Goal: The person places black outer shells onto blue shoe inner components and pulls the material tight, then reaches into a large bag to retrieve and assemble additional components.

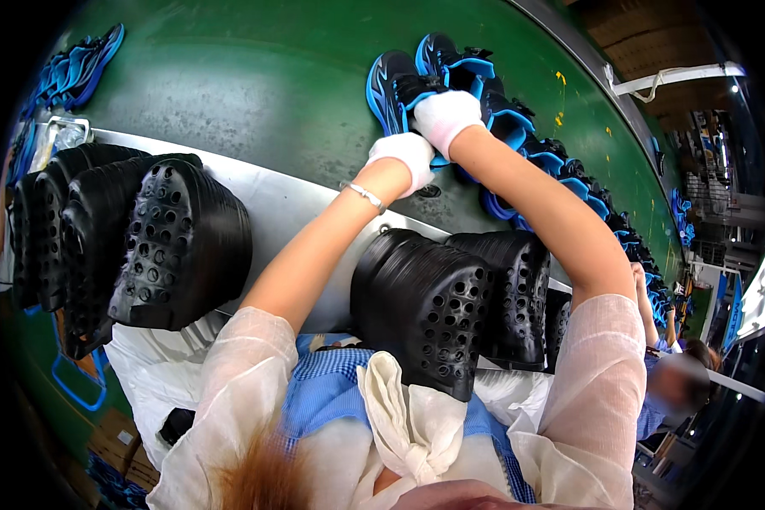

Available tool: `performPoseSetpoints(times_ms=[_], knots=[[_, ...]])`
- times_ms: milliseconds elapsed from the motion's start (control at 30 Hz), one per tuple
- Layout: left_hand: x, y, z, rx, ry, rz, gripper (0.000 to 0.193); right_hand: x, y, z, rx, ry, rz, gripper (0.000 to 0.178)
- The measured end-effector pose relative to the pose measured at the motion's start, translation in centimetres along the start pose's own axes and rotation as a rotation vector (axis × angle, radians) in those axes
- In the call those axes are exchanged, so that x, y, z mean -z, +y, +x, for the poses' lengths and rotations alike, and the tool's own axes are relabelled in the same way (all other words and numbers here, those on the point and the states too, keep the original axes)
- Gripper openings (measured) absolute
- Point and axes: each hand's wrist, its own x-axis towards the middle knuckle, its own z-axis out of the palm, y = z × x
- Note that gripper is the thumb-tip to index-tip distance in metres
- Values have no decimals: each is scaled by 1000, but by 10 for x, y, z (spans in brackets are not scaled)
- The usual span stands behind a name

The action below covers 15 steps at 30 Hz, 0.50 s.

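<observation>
The right hand [448, 117] and left hand [406, 160], gloved, meet at a shoe's [388, 89] near end; fingers hidden, I cannot tell whether they grasp it. Under the shoe is a table [263, 76]; right of it, more shoes [546, 157]; on its near side, black blocks [421, 297].

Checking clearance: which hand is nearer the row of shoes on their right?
Right. The right hand is beside the row of shoes; the left hand is farther left.
</observation>
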Motion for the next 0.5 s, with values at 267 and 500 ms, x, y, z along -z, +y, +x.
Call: performPoseSetpoints(times_ms=[267,500], knots=[[2,-8,12,0,-62,20,33,-1,1,27,-25,134,105,18],[0,-9,11,31,-73,58,30,14,1,23,-4,-39,-29,24]])
